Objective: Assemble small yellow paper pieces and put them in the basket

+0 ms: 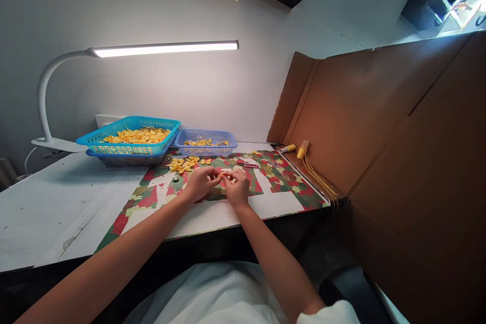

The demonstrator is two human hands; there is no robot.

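My left hand (201,183) and my right hand (237,187) meet over the patterned sheet near the table's front edge. Between their fingertips is a small yellow piece (221,174), pinched from both sides and partly hidden by the fingers. A loose pile of yellow bow-like pieces (182,164) lies just beyond my left hand. Behind my right hand rests a small red tool (247,165), with fine yellow bits (269,170) to its right. A small round metallic item (175,179) sits left of my left hand.
A turquoise basket (85,140) full of yellow pieces stands back left, beside a blue-purple basket (207,150) holding more. A lamp (44,91) arches over them. Cardboard (364,111) walls the right side, with a glue-like bottle (302,150) and yellow strands (321,179) beside it.
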